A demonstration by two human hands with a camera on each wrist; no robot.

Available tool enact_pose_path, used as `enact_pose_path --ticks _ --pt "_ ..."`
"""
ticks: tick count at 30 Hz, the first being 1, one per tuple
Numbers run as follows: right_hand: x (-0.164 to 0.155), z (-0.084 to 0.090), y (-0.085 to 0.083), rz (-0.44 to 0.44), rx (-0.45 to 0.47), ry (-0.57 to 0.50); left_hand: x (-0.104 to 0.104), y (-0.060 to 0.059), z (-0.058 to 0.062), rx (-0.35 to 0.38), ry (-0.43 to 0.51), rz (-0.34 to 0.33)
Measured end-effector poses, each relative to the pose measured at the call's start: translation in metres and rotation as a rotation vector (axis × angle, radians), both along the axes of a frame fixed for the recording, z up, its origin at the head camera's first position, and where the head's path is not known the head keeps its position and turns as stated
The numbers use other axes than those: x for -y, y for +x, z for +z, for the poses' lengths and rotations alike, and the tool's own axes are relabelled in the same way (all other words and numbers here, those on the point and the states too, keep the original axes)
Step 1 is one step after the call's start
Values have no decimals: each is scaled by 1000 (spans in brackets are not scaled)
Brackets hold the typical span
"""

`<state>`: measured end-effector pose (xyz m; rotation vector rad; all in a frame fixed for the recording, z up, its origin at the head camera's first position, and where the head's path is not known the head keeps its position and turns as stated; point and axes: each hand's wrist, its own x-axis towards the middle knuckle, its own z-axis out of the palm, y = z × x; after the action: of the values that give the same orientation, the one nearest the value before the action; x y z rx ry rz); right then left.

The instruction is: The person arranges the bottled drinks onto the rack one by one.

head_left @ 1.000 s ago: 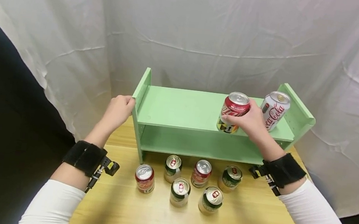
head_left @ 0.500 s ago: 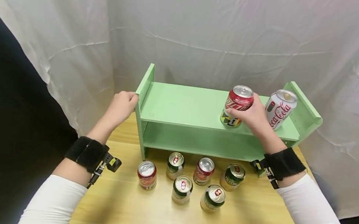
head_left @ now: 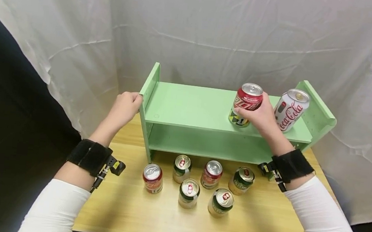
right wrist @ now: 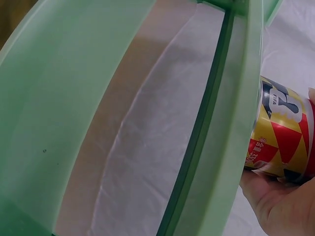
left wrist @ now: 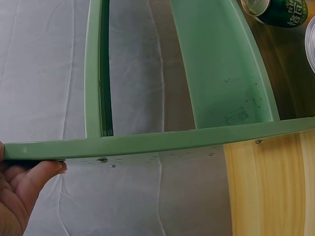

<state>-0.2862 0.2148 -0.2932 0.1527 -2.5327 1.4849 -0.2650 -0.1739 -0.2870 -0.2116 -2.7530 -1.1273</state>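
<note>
A light green two-tier shelf (head_left: 193,111) stands at the back of a wooden table (head_left: 160,220). My right hand (head_left: 264,119) grips a red can with a yellow-and-black base (head_left: 246,103) that rests upright on the top board; the right wrist view shows that can (right wrist: 283,132) against the board's edge. A white Coca-Cola can (head_left: 290,109) stands just to its right. My left hand (head_left: 124,108) holds the shelf's left side panel, with a thumb (left wrist: 37,179) under the panel's edge (left wrist: 162,142).
Several green and red cans (head_left: 195,182) stand on the table in front of the shelf. The lower tier (head_left: 210,145) holds nothing. White cloth (head_left: 216,31) hangs behind; a dark area lies to the left of the table.
The right hand has slid the red can a little further back on the top board. The left hand stays on the side panel. The head view has shifted slightly.
</note>
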Motion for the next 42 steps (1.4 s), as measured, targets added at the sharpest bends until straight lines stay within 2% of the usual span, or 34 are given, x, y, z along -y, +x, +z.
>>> enact_pose_path --ticks 5,12,15,18,29,35,42 --pt "2 5 4 -18 23 4 1 -1 5 -13 9 2" --pt "7 3 16 -25 32 64 4 1 2 -11 -1 16" --pt "9 0 23 -45 24 24 4 0 1 -17 1 14" --pt "11 -6 31 -51 4 -21 4 -1 -1 -20 8 17" --pt "14 -28 57 -59 -97 -80 6 -4 -1 -19 23 35" --pt "16 -36 68 -72 -154 -90 6 -4 -1 -14 21 46" --pt "13 -40 82 -81 -150 -64 6 -3 1 1 28 37"
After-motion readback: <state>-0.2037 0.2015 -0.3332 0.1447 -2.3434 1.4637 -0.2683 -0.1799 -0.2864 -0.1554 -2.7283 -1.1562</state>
